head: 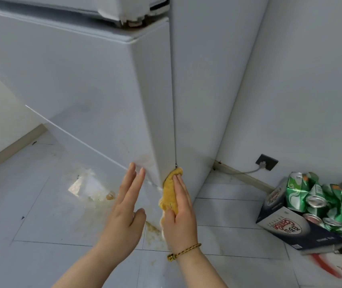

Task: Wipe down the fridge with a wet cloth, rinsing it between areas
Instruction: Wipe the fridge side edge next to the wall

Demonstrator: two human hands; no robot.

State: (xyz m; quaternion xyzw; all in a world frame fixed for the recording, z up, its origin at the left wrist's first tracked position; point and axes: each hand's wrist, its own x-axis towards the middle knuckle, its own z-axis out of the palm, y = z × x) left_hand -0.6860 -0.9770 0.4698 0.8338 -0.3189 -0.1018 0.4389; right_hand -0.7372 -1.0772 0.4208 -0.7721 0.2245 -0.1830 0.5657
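Your flat right hand [179,215] presses the cloth [169,194] to the fridge [82,90] corner, left hand [124,213] spread alongside; the box [286,227] holds crushed cans [315,196].

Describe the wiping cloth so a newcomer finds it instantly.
On the tall white fridge, follow the front corner down almost to the floor. There the right hand presses a crumpled mustard-yellow cloth against its edge. It is the only yellow thing on the fridge; the left hand beside it holds nothing.
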